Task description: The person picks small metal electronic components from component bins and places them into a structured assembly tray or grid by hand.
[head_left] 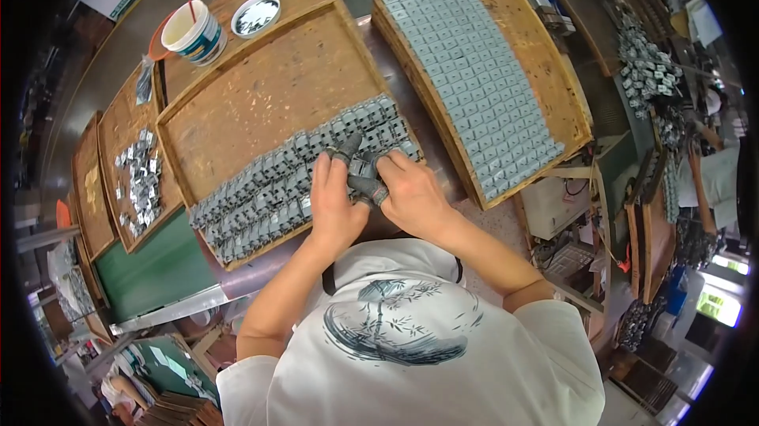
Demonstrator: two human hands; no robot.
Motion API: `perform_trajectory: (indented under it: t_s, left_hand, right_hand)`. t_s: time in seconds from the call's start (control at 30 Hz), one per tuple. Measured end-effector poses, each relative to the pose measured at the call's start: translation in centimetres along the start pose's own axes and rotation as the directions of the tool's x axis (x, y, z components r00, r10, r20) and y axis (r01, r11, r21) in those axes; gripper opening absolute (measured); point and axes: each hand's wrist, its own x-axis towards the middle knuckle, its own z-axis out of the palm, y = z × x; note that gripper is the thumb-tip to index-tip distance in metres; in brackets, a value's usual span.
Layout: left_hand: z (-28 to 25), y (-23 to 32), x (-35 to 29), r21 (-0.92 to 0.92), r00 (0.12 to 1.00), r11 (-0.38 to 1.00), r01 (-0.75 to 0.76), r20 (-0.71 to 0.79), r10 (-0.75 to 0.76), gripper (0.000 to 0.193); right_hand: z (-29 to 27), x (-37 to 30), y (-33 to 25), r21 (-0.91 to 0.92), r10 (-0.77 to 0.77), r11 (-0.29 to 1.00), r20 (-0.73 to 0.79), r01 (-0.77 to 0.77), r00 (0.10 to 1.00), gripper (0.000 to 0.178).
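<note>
My left hand (336, 198) and my right hand (413, 195) meet over the near right part of a wooden tray (261, 78). Dark covers sit on some of the fingers. Both hands are closed around a small grey metal part (363, 167), mostly hidden by the fingertips. Under and beside them, several rows of similar dark grey metal parts (269, 177) run across the tray's near side. To the right, a second wooden tray (538, 50) carries tight rows of flat grey metal pieces (474, 82).
Beyond the near tray stand a white bucket (194, 33) and a round dish of small pieces (256, 15). At the left, loose metal parts (141, 181) lie on another wooden tray (112, 141). A green surface (158, 268) is at near left. Another person's arm (700, 189) shows at far right.
</note>
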Motion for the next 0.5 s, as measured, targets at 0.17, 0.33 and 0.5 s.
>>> perform_trajectory:
  t_s: [0.17, 0.33, 0.5]
  left_hand:
    - [0.7, 1.3, 2.3, -0.110, 0.926, 0.924, -0.365, -0.146, 0.349, 0.053]
    - [1.8, 2.4, 3.5, -0.093, 0.883, 0.878, -0.469, -0.045, 0.467, 0.048]
    - [2.2, 1.9, 8.4, -0.116, 0.902, 0.906, -0.408, 0.101, 0.419, 0.049]
  right_hand:
    - [-3.1, 0.3, 2.6, 0.361, 0.149, 0.909, 0.188, -0.209, 0.971, 0.036]
    - [-3.9, -1.2, 3.8, 0.640, 0.227, 0.705, 0.205, -0.306, 0.952, 0.035]
    - [-6.8, -2.2, 7.3, 0.249, 0.365, 0.897, 0.047, -0.364, 0.930, 0.036]
